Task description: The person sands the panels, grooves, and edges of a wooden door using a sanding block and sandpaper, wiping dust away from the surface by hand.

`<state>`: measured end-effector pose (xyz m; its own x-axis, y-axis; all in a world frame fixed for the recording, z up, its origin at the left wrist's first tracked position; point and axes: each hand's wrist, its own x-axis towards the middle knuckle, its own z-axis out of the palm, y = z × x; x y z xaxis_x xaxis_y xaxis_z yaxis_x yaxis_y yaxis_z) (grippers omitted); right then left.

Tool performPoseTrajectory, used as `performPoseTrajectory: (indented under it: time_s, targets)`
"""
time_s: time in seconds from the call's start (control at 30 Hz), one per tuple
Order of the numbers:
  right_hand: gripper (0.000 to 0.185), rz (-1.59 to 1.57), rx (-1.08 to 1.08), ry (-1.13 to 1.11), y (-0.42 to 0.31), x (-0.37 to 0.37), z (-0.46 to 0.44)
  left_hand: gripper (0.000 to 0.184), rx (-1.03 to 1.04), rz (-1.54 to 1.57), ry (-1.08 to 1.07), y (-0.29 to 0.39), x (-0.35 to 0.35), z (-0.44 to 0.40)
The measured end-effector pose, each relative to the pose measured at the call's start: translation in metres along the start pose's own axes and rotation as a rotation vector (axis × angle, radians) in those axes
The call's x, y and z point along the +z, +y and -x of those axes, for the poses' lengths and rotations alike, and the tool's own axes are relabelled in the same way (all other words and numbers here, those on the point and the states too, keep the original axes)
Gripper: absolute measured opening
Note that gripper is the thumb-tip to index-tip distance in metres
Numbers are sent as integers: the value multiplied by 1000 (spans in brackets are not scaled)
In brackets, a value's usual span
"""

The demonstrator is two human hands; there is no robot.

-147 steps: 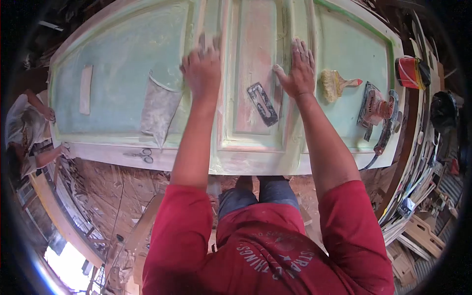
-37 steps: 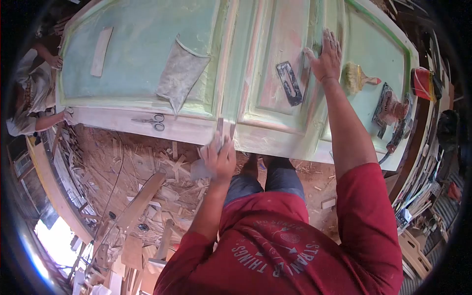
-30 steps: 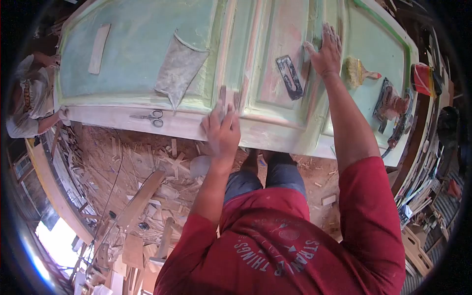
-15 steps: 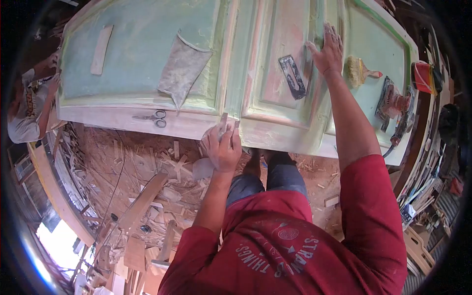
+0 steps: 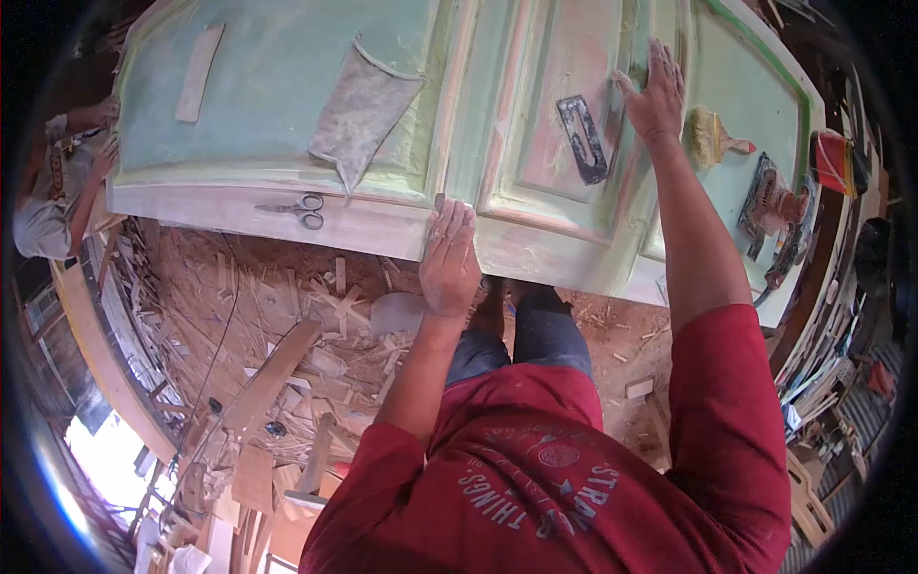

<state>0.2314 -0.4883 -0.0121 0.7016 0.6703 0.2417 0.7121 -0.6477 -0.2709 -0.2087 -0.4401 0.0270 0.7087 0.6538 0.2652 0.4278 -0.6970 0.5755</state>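
A large door-like panel (image 5: 287, 57), painted pale green with whitish filler, lies in front of me. My left hand (image 5: 451, 263) is at its near edge, fingers straight and pressed together. Under its fingertips shows the end of a small flat grey piece (image 5: 440, 202), too little visible to name. My right hand (image 5: 658, 100) rests flat on the panel with the fingers apart, holding nothing. Close to it lie a black sanding block (image 5: 577, 134) with a long slot and a paintbrush (image 5: 710, 141). Scissors (image 5: 308, 210) lie left of my left hand.
A grey dust bag (image 5: 368, 110) and a pale flat strip (image 5: 201, 75) lie on the panel's left part. An electric sander (image 5: 773, 209) and a red container (image 5: 830, 161) are at the right. Another person (image 5: 57, 196) touches the left end. Wood scraps (image 5: 335, 306) litter the floor.
My left hand has shifted from pinching the flat grey piece to lying with straightened fingers against the panel's edge. My right hand stays flat on the panel. The view has shifted slightly.
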Motion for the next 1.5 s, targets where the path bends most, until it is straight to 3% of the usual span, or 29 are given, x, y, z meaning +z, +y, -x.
performPoseTrajectory:
  time_s: [0.13,0.23,0.33,0.53,0.73,0.87,1.1,1.3,1.43,1.5]
  targets:
    - [96,15,-19,-3,5,2,-2,62,0,-96,-287,5,-17,-1]
    - [97,15,-27,5,4,2,-3,88,81,-110,-389,-2,-15,-18]
    - [97,20,-13,-14,-1,-2,3,104,105,-145,-354,-2,4,-71]
    - [98,43,-37,6,5,1,-3,116,94,-176,-504,7,-30,-39]
    - [99,42,-28,1,4,-4,-3,125,108,-175,-384,2,16,-116]
    - [100,31,-11,-21,-4,-3,-1,127,102,-148,-486,3,-14,-58]
    - [100,66,8,-36,-5,-4,0,126,117,-187,-385,2,23,-131]
    - [105,36,10,-47,-9,-9,0,124,114,-193,-492,8,-10,-61]
    - [109,-1,18,-36,-7,-4,3,120,141,-229,-352,5,31,-153]
    - [111,-66,3,-16,-6,-4,4,119,130,-241,-355,10,29,-149]
